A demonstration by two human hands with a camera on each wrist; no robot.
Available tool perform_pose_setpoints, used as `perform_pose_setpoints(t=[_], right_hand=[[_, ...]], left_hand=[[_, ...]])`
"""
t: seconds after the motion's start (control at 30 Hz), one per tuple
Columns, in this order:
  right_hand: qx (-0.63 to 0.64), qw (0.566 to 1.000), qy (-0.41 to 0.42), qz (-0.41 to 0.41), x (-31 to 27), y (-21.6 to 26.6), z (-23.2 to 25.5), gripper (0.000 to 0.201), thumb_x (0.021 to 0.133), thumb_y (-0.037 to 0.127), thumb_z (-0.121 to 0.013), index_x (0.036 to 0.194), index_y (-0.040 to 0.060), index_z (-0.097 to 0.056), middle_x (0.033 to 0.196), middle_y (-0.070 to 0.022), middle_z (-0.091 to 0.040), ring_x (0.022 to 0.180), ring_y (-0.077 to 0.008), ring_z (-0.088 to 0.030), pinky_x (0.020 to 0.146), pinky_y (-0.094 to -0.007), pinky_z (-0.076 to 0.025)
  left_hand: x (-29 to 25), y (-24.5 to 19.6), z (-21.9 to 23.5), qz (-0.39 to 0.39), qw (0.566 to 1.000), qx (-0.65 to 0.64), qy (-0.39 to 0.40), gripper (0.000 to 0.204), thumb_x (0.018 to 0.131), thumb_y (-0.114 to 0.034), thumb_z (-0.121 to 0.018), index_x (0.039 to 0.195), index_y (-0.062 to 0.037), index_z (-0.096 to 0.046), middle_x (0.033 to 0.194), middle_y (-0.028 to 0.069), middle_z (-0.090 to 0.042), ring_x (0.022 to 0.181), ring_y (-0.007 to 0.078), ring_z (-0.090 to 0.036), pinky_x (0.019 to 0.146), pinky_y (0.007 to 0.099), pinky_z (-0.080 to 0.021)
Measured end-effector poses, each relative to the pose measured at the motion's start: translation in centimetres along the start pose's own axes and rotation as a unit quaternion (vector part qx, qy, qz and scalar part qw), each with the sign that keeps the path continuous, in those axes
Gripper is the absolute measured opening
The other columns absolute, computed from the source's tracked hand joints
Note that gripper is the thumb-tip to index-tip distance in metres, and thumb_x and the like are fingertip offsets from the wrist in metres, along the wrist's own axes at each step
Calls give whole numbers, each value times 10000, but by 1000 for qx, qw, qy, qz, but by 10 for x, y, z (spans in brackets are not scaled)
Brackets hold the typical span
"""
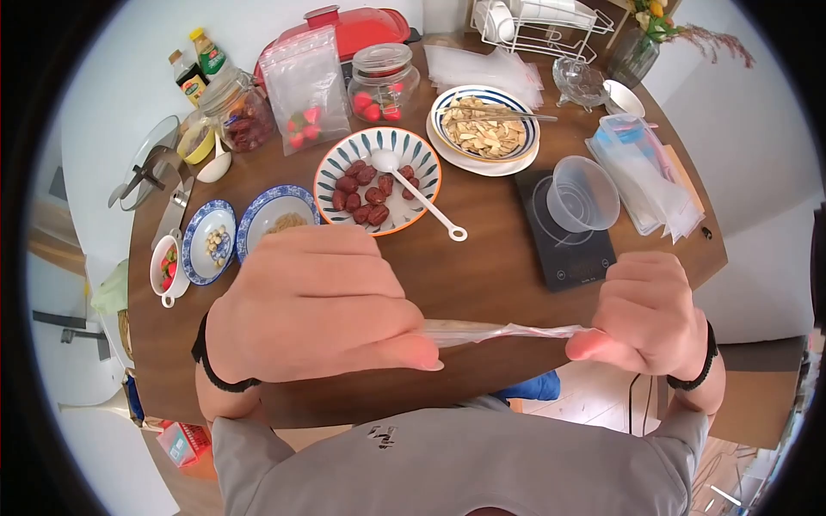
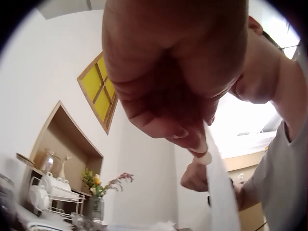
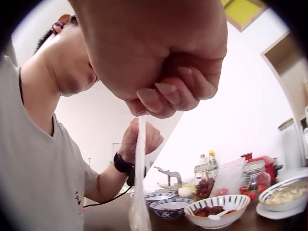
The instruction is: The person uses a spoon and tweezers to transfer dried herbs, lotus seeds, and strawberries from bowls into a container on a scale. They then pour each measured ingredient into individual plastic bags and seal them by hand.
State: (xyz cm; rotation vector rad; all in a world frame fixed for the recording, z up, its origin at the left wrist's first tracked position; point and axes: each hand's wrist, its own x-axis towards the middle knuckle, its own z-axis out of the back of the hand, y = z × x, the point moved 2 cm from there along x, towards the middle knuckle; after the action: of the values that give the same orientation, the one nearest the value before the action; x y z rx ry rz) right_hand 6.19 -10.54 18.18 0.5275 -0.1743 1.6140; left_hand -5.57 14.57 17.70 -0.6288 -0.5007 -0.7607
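A clear plastic bag [image 1: 508, 332] is stretched between both hands near the table's front edge. My left hand [image 1: 318, 305] pinches one end of its top edge, thumb laid along it. The other end is pinched by my right hand [image 1: 645, 314], its fingers curled in. From the right wrist view the bag [image 3: 140, 183] hangs down below the fingers as a narrow whitish strip; the left wrist view shows the bag [image 2: 221, 183] edge-on too. Beyond the left hand stands a striped bowl [image 1: 325, 163] of red dates with a white spoon [image 1: 430, 202].
A black scale [image 1: 568, 258] bears a clear plastic tub [image 1: 583, 193]. Stacked bags [image 1: 641, 176] lie at the right. Behind are a plate of sliced pieces [image 1: 482, 129], a jar [image 1: 383, 82] and a bag [image 1: 305, 86] of strawberries. Blue-patterned bowls [image 1: 209, 242] and a knife [image 1: 172, 211] are at the left.
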Motion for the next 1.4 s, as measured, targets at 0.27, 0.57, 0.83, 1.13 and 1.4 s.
perform_pose_setpoints(t=[0.27, 0.57, 0.83, 1.13, 1.4], right_hand=[[-29, 998, 44, 44, 18, 24, -8, 454, 734, 297, -787, 563, 124, -403, 501, 28, -336, 402, -126, -352, 372, -272, -273], [-50, 998, 16, 34, 27, 24, -10, 457, 700, 289, -805, 555, 118, -406, 489, 24, -317, 401, -134, -340, 393, -259, -264], [-36, 997, -1, 75, 29, 19, -17, 464, 712, 317, -798, 558, 118, -408, 517, 17, -339, 430, -136, -352, 405, -270, -271], [9, 1000, 4, 16, 13, 6, -16, 350, 730, 334, -781, 843, 23, -665, 527, 19, -382, 450, -141, -377, 438, -284, -303], [42, 972, -85, -217, -41, -6, -14, 325, 738, 14, -694, 1057, -44, -685, 729, -27, -682, 788, -236, -604, 716, -330, -476]], left_hand=[[3, -16, -10, 70, 995, 42, 57, 300, 705, -152, -801, 930, 12, -691, 779, 63, -652, 631, 186, -605, 519, 289, -447], [1, -23, -9, 38, 997, 38, 54, 229, 738, -116, -763, 907, 9, -672, 722, 47, -624, 599, 162, -588, 511, 262, -431], [-2, -27, 2, 4, 993, 76, 89, 234, 738, -121, -736, 902, 31, -668, 696, 56, -607, 580, 174, -575, 496, 270, -418], [9, -24, 71, 60, 932, 357, 4, 119, 799, -35, -664, 909, 2, -688, 822, 79, -683, 673, 192, -620, 596, 287, -462], [11, 50, 137, 216, 913, 343, -50, 100, 911, -11, -576, 992, 34, -614, 909, 82, -670, 806, 151, -622, 780, 268, -491]])
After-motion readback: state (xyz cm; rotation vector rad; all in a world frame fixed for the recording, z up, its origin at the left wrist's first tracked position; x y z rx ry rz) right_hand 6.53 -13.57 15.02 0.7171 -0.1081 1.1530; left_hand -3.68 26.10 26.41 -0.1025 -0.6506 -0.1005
